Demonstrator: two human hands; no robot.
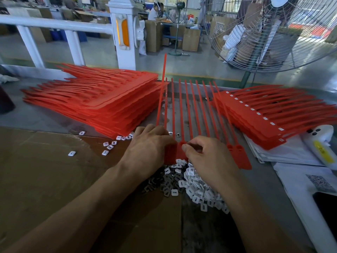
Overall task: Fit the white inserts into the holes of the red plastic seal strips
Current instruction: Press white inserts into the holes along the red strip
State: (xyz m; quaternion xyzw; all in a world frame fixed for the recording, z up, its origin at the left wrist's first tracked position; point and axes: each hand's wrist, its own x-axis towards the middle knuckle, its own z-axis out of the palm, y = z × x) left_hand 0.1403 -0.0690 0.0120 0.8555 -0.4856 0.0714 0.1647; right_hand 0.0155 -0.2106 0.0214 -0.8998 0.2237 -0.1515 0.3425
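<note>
A red seal strip sheet [189, 110] lies in front of me, its thin tails pointing away and its flat tags toward me. My left hand [148, 148] presses down on the sheet's left tags. My right hand [206, 157] pinches at a tag near the middle; whether an insert is between its fingertips is hidden. A heap of loose white inserts [198, 189] lies under and near my right wrist. On the left stands a tall stack of red sheets with empty holes [102, 101]. A smaller stack with white inserts fitted [269, 115] lies on the right.
A few stray inserts [109, 146] lie on the brown cardboard [45, 161] at the left. White papers [300, 172] and a white handheld device [321, 145] lie at the right. A large fan [273, 33] and a white railing [60, 26] stand beyond the table.
</note>
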